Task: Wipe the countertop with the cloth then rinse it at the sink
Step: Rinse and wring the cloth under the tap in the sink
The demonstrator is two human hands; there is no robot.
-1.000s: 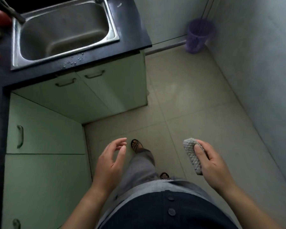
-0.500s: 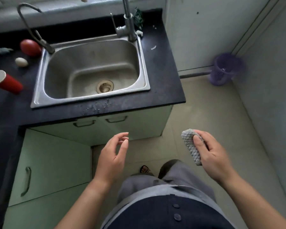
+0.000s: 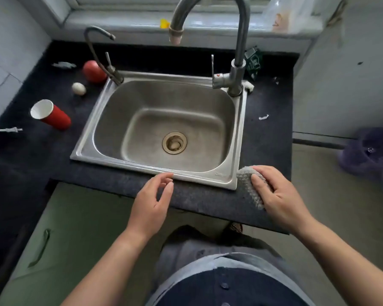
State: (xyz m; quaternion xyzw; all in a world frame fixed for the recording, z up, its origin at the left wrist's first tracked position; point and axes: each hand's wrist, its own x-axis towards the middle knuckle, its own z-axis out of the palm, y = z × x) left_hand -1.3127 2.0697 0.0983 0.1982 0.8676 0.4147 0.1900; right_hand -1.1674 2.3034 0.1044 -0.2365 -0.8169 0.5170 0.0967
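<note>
Right hand (image 3: 279,195) gripping cloth (image 3: 249,188), left hand (image 3: 152,202) loosely open, sink (image 3: 159,168) empty

Soft daylight is coming in from the window sill (image 3: 186,25) at the top, leaving the scene dim and bluish; the steel sink (image 3: 208,180) is catching a pale sheen along its rim, without hard glare; the dark worktop (image 3: 268,140) is swallowing detail; shadow is pooling under its front edge and at the left; the wide lens is bending straight lines outward near the edges; corners are looking soft and slightly smeared.
</note>
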